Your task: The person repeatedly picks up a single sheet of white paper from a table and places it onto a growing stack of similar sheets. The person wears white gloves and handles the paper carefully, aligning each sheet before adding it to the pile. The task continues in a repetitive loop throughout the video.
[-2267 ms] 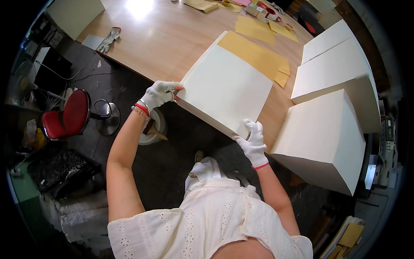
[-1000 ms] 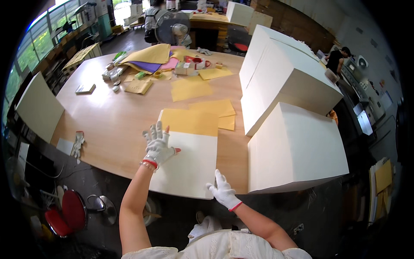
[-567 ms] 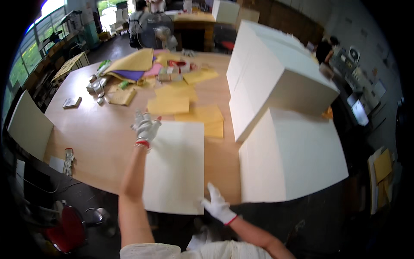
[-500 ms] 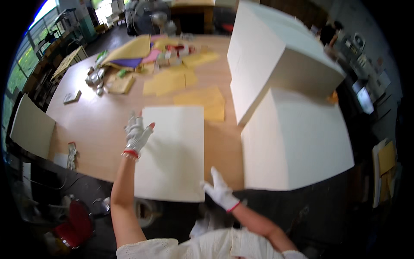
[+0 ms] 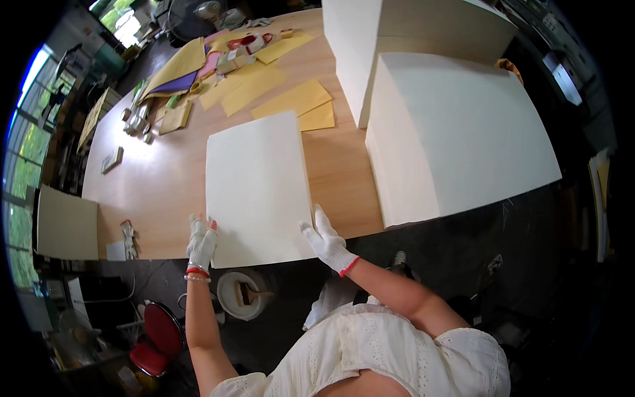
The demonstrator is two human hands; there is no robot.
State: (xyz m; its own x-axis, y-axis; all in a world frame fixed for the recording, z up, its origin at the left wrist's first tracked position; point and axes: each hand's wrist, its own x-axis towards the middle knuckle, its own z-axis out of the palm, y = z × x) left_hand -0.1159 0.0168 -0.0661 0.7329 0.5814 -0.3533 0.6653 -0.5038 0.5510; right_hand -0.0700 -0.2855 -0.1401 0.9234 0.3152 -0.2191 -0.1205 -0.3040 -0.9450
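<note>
- Along the near table edge (image 5: pixel 165 254), the left hand (image 5: pixel 201 243) and right hand (image 5: pixel 326 241) are resting against both sides of a white paper stack (image 5: pixel 258 192), fingers unclenched.
- Its sheets are looking mostly aligned, the hands not yet leaving.
- Beyond it, yellow sheets (image 5: pixel 291 98) are lying untouched.
</note>
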